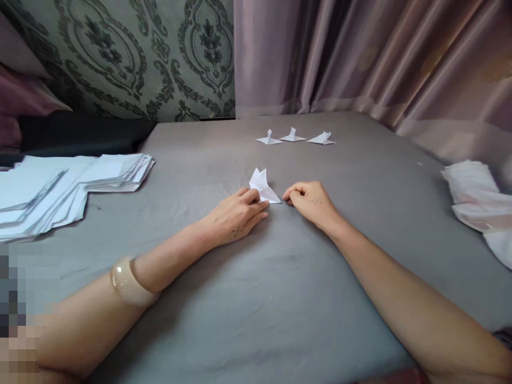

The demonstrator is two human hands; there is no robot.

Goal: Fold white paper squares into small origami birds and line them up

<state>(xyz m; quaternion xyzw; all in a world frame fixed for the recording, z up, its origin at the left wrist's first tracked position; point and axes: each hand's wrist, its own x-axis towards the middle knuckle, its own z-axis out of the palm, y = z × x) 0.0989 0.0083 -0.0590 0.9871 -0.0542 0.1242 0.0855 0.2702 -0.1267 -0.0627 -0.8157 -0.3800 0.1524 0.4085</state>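
In the middle of the grey cloth lies a piece of folded white paper point(262, 184), with two points standing up at its far end and a flat corner toward the right. My left hand point(240, 212) holds it down from the near left side, and its fingers hide the lower part of the paper. A pale bangle point(130, 282) circles my left forearm. Just right of the paper's corner is my right hand point(310, 200), its fingers curled and drawn together. Nothing shows between them, and a small gap separates them from the paper.
Three folded paper birds stand farther back: a left one point(269, 138), a middle one point(293, 135) and a right one point(322, 138). Stacks of white paper point(76, 186) lie at the left. A bunched white bundle point(476, 194) sits at the right, and curtains point(320, 58) hang behind.
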